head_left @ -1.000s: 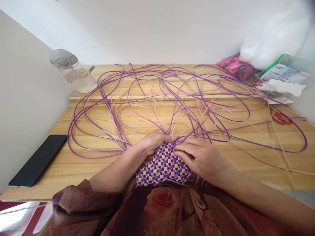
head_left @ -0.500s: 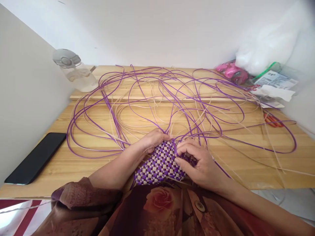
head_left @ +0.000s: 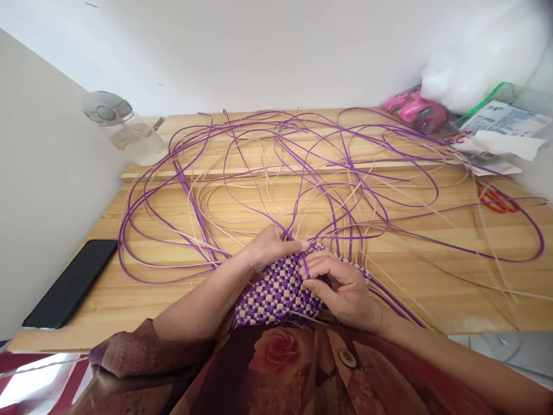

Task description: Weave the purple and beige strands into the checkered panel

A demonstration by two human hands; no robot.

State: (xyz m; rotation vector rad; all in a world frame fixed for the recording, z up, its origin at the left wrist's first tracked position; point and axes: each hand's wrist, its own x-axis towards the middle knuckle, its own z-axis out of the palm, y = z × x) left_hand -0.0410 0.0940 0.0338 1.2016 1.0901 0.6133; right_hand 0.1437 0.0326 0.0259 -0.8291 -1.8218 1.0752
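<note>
A woven piece [head_left: 276, 288] in purple and cream checks lies close to my body at the table's front edge. Its upper left edge is gripped by my left hand [head_left: 270, 249], whose thumb reaches along the rim. My right hand [head_left: 339, 282] is closed at the right part of the weave, with a purple strand [head_left: 306, 266] pinched between thumb and fingers. Long loose purple and cream strands [head_left: 196, 202] fan out from the weave over the wooden table [head_left: 259, 202]. The underside of the piece is hidden.
A black phone [head_left: 71, 282] lies at the left edge. Behind it stands a clear bottle [head_left: 129, 129] with a grey lid. Orange-handled scissors [head_left: 496, 199], papers [head_left: 505, 121], a pink bundle [head_left: 415, 109] and a white plastic bag [head_left: 479, 69] are at the right.
My left thumb has stretched right along the rim. My right hand has shifted slightly down, drawing the purple strand over the weave. The view has shifted a little.
</note>
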